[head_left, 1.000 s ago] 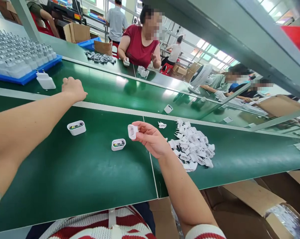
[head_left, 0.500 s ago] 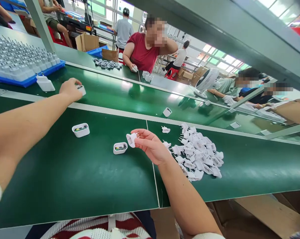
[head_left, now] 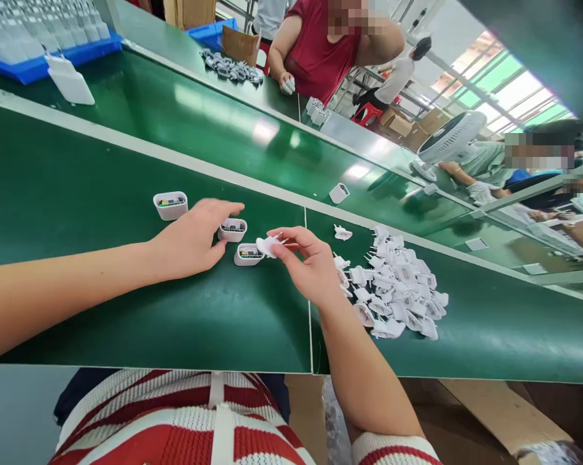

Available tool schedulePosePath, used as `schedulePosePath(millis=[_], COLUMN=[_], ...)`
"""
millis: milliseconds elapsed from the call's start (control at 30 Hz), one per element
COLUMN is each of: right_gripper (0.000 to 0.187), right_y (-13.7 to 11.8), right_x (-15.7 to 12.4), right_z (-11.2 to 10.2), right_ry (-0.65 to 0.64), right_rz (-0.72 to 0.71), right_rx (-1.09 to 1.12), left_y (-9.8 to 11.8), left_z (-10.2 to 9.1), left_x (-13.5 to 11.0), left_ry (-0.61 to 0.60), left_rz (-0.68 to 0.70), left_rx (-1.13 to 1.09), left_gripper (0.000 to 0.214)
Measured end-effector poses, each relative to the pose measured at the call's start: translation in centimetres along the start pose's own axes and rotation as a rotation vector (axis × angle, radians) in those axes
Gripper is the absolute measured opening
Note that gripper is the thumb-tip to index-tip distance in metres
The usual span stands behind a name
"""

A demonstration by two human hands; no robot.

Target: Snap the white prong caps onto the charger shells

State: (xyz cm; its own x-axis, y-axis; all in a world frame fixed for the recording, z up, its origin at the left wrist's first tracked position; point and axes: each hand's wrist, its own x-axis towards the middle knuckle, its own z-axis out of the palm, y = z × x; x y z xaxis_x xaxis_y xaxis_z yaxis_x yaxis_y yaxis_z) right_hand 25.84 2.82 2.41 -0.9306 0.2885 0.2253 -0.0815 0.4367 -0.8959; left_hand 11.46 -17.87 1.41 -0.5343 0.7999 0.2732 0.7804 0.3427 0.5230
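My left hand [head_left: 197, 236] has its thumb and fingers around a white charger housing [head_left: 233, 230], its open top showing a circuit board. Between the fingertips of my right hand [head_left: 308, 258] is a white plug cover with metal pins [head_left: 270, 245]. It is held just beside a second open housing [head_left: 248, 255] on the green work surface. Another open housing [head_left: 170, 205] stands to the left, behind my left wrist. Right of my right hand lies a heap of white plug covers [head_left: 402, 278], with a single one [head_left: 342, 232] apart from it.
Across a pale rail runs a green belt [head_left: 199, 123] carrying a housing [head_left: 339, 193] and a finished-looking white charger [head_left: 69, 79]. A blue tray [head_left: 34, 70] of chargers is at the upper left. A person in red [head_left: 315, 45] sits opposite; a fan [head_left: 453, 137] stands to the right.
My left hand has come back from the belt with a housing, now beside the other one on the work surface. My right hand keeps its plug cover. The view has tilted and shifted.
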Motion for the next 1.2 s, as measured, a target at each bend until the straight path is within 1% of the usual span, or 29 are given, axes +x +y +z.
schedulePosePath(millis=[67,100,133,167,233,300,367,467,533,600,667,733,767,867,967,1033,1133,1200], right_gripper=[0.017,0.018,0.02,0.02,0.021,0.021,0.021,0.022,0.022,0.023,0.021,0.017,0.02,0.032,0.027,0.024,0.025,0.027], right_y=[-0.1,-0.2,-0.3,-0.4,-0.4,-0.4,-0.2,-0.2,-0.3,-0.5,-0.6,-0.7,-0.6,-0.2,0.8,1.7,2.8,2.9], right_x=[-0.1,-0.1,-0.1,0.0,0.2,0.4,0.4,0.4,0.4,0.5,0.5,0.6,0.7,1.2,2.2,2.8,3.3,3.2], right_z=[0.5,0.7,0.9,1.0,1.3,1.5,1.7,1.6,1.5,1.3,1.2,1.1,1.1,1.0,0.8,0.6,0.5,0.5], right_ry=[-0.013,-0.016,-0.019,-0.02,-0.03,-0.061,-0.108,-0.159,-0.149,-0.129,-0.118,-0.124,-0.127,-0.121,-0.124,-0.138,-0.156,-0.166], right_rz=[-0.125,-0.173,-0.208,-0.233,-0.259,-0.276,-0.291,-0.299,-0.293,-0.288,-0.294,-0.33,-0.351,-0.377,-0.354,-0.383,-0.445,-0.451], right_rx=[-0.111,-0.144,-0.169,-0.193,-0.258,-0.323,-0.363,-0.381,-0.386,-0.404,-0.436,-0.455,-0.455,-0.42,-0.344,-0.226,-0.034,-0.004], left_y=[0.8,1.3,1.8,2.3,2.8,2.9,2.6,2.2,2.2,2.2,2.3,2.3,2.2,2.3,2.5,2.7,2.8,2.7], left_z=[0.3,0.5,0.7,1.0,1.6,2.3,3.0,3.5,3.5,3.2,3.0,2.8,2.8,2.7,2.7,2.7,2.8,2.9], left_x=[-1.4,-2.2,-2.8,-3.3,-3.8,-3.6,-3.1,-2.5,-2.3,-2.2,-2.1,-1.9,-1.7,-1.3,-1.2,-1.2,-1.3,-1.3], left_ry=[0.158,0.202,0.212,0.19,0.111,0.052,0.013,-0.003,-0.005,-0.029,-0.033,-0.008,0.008,0.013,0.014,0.017,0.017,0.018], left_rz=[0.065,0.075,0.06,0.025,-0.086,-0.177,-0.21,-0.228,-0.237,-0.227,-0.185,-0.126,-0.102,-0.083,-0.105,-0.106,-0.094,-0.086], left_rx=[0.012,-0.009,-0.052,-0.111,-0.217,-0.272,-0.305,-0.373,-0.4,-0.39,-0.399,-0.426,-0.427,-0.356,-0.302,-0.286,-0.27,-0.269], left_gripper=[0.054,0.049,0.044,0.041,0.048,0.058,0.055,0.039,0.035,0.036,0.033,0.022,0.016,0.01,0.01,0.011,0.012,0.014])
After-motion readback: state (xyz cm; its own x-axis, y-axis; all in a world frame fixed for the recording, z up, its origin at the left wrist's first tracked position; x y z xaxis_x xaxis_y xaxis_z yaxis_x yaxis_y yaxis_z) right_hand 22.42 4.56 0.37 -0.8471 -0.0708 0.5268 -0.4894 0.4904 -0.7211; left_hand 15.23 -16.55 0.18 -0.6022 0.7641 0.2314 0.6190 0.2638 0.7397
